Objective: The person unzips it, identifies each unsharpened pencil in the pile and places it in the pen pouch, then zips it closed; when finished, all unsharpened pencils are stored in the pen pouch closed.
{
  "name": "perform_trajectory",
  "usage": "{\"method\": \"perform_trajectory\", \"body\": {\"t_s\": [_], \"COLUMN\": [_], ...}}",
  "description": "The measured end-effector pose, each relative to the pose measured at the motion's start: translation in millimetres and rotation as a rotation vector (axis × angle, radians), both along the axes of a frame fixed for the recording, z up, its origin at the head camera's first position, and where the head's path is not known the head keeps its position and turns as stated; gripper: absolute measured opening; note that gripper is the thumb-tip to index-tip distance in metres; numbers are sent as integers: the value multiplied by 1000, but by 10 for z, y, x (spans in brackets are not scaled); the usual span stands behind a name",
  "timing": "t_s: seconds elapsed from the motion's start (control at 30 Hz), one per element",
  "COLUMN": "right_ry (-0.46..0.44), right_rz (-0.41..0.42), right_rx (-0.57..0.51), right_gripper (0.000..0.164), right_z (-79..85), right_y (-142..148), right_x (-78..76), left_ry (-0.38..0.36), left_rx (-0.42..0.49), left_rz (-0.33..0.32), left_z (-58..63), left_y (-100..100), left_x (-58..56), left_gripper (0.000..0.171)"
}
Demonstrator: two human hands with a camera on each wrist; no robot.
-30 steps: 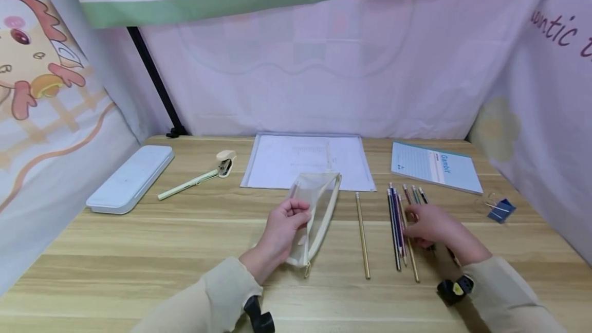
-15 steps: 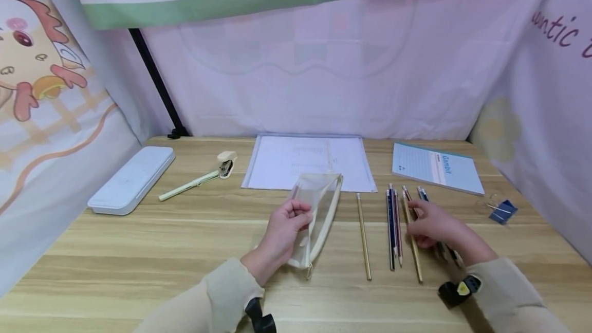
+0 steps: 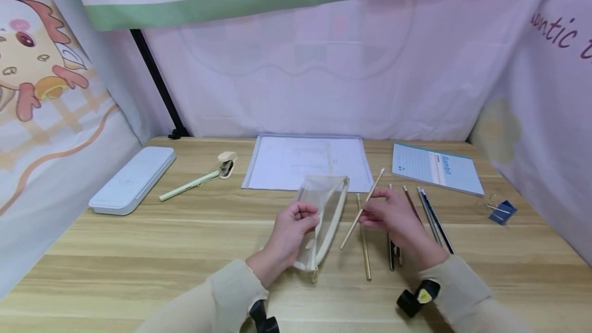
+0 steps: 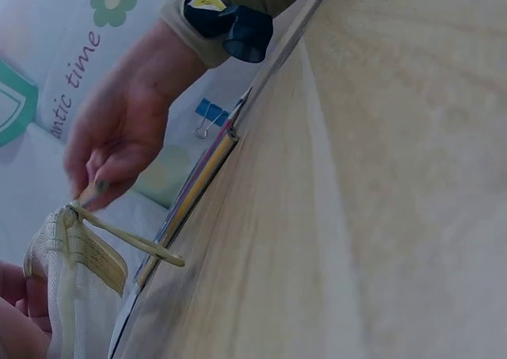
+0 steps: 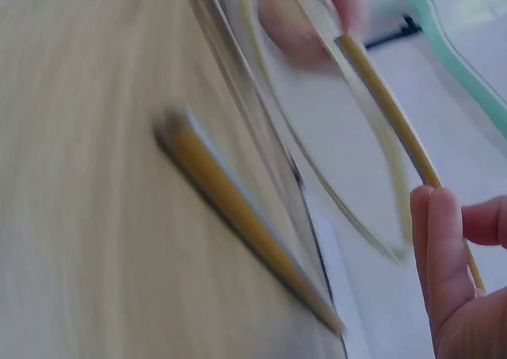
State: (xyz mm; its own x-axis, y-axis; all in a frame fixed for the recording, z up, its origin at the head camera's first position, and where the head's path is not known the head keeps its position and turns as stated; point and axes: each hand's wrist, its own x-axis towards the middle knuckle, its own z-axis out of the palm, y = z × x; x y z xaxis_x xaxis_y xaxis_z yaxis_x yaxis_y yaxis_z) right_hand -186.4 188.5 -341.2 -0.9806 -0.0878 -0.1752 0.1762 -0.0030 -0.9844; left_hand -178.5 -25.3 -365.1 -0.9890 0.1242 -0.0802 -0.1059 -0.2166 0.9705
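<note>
In the head view my left hand (image 3: 292, 227) pinches the edge of a translucent zip pouch (image 3: 319, 199), whose mouth gapes on its right side. My right hand (image 3: 393, 215) holds a gold pencil (image 3: 352, 230) between thumb and fingers, slanted above the table just right of that mouth. The right wrist view shows this raised pencil (image 5: 388, 105) in the fingertips (image 5: 445, 216). Below it, a second gold pencil (image 3: 365, 251) lies on the wood. Several dark pencils (image 3: 435, 217) lie beneath and beyond my right hand, which partly hides them.
At the left are a pale blue case (image 3: 134, 181), a light green pen (image 3: 189, 185) and a cream stapler (image 3: 226, 163). White paper in a clear sleeve (image 3: 277, 161) lies behind the pouch. A blue notebook (image 3: 437, 168) and a navy binder clip (image 3: 502, 212) sit at the right.
My right hand has picked a gold pencil out of the pencils on the right and carried it left to the pouch. My left hand and the pouch have shifted slightly right.
</note>
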Motion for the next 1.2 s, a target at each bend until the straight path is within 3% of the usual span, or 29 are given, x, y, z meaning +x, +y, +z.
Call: {"method": "perform_trajectory", "body": {"t_s": [0.33,0.57,0.73,0.93,1.2], "right_ry": [-116,-123,-87,-1,6], "right_rz": [20,61,68,74,51], "right_rx": [30,50,87,165,381], "right_gripper": [37,42,43,44,39], "right_z": [-172,-187,-112,-14,-52], "right_y": [-559,-616,-415,110,530], "right_x": [35,66,128,133,171], "left_ry": [30,17,16,19,15], "left_rx": [21,17,11,-4,-14], "left_rz": [-22,-20,-8,11,14], "left_z": [9,5,1,-2,-10], "left_y": [78,88,67,20,-19], "left_x": [39,39,31,10,12], "left_gripper": [16,13,13,14,13]}}
